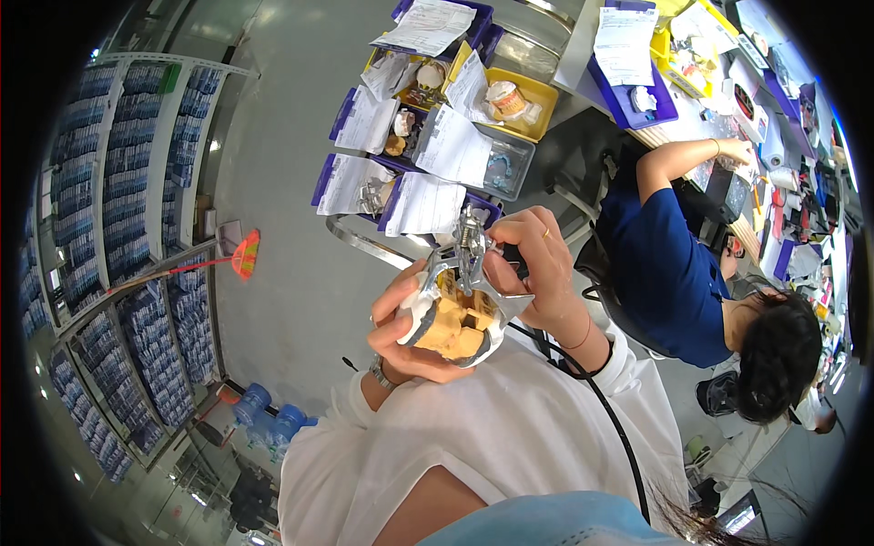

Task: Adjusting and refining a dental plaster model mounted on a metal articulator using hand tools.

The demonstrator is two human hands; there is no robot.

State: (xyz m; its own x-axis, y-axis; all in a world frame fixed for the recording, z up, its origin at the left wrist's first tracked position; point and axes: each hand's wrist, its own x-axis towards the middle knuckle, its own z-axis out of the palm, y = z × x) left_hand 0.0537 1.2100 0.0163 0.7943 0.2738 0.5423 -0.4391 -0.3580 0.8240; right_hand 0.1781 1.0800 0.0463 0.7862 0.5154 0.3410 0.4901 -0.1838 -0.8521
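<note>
In front of my chest I hold a metal dental articulator (472, 247) with a tan plaster dental model (443, 329) set in white plaster on it. My left hand (393, 329) is closed round the model's left side and underside, its fingers spread along the white plaster. On the other side, the thumb and fingers of my right hand (543, 264) are closed on the articulator's metal frame, near its spring and hinge. Part of the frame is hidden behind the right fingers. The model's open, gapped side faces up toward me.
Beyond my hands, purple, yellow and grey trays (537, 107) hold paper slips and dental models on a metal-framed stand. At right a co-worker in a dark blue top (669, 273) sits at a cluttered bench. A black cable (610, 409) runs down beside me. Shelves (127, 164) line the left.
</note>
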